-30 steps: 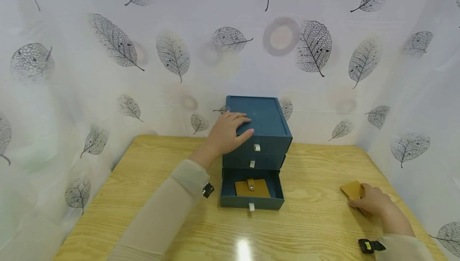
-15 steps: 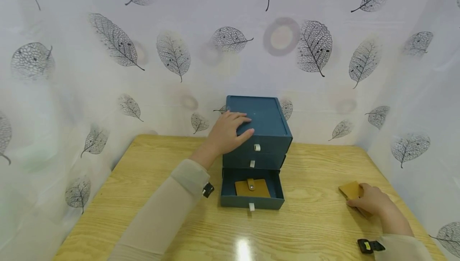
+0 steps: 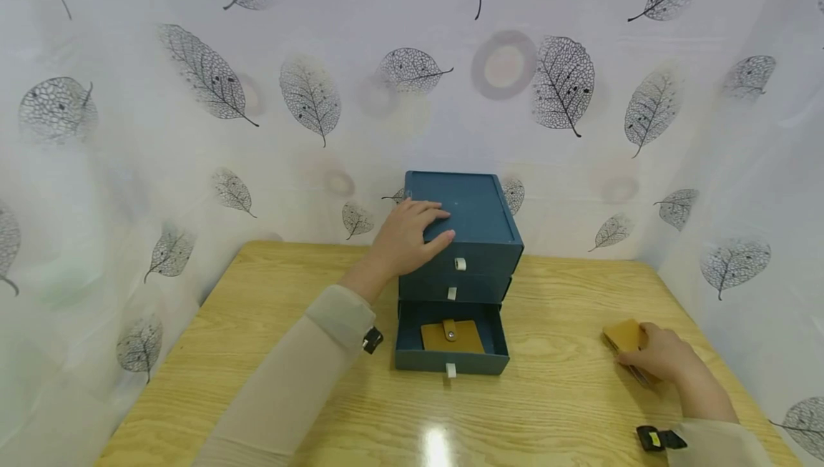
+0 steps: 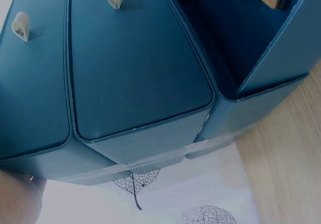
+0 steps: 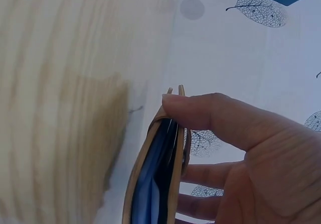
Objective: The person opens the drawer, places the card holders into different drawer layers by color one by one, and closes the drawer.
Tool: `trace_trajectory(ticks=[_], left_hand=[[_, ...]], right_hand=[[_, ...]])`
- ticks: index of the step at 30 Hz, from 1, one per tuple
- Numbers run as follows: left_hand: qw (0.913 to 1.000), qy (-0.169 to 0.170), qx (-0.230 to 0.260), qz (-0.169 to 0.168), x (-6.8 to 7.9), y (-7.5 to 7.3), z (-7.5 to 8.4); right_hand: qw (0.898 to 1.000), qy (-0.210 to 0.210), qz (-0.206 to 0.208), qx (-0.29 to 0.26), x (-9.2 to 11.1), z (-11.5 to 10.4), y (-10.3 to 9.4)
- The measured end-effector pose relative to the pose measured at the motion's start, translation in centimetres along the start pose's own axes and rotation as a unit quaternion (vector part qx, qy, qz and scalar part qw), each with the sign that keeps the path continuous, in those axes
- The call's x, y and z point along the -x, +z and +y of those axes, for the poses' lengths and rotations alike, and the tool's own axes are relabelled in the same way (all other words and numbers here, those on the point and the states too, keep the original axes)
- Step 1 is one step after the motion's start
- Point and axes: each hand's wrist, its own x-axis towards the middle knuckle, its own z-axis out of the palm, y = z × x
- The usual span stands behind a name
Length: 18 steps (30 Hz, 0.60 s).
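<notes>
1 tan wallet (image 3: 452,336) lies in the open bottom drawer (image 3: 450,363); right hand (image 3: 663,356) grips another wallet (image 3: 623,337); left hand (image 3: 405,238) rests flat on the cabinet (image 3: 476,213).

Head overview, two close wrist views

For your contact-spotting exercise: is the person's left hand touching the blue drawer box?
Touching. The head view shows the left hand lying flat on the top of the blue drawer box, fingers spread across its left edge.
</notes>
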Motion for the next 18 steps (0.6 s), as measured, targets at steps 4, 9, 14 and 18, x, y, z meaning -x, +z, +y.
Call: trace_trajectory(ticks=[4,9,14,18], left_hand=[[1.0000,0.000,-0.002,-0.002,0.0,0.1,0.0],[1.0000,0.000,-0.002,-0.001,0.1,0.1,-0.1],[1.0000,0.001,0.000,0.001,0.0,0.1,-0.1],[1.0000,0.001,-0.002,-0.001,0.0,0.1,-0.1]], right_hand=[[1.000,-0.003,0.013,-0.008,0.0,-0.3,-0.2],[0.999,-0.009,0.033,-0.017,0.1,-1.0,-0.6],[0.999,-0.011,0.046,-0.014,0.2,-1.5,-0.7],[0.998,-0.012,0.064,-0.014,0.3,-2.0,-1.0]])
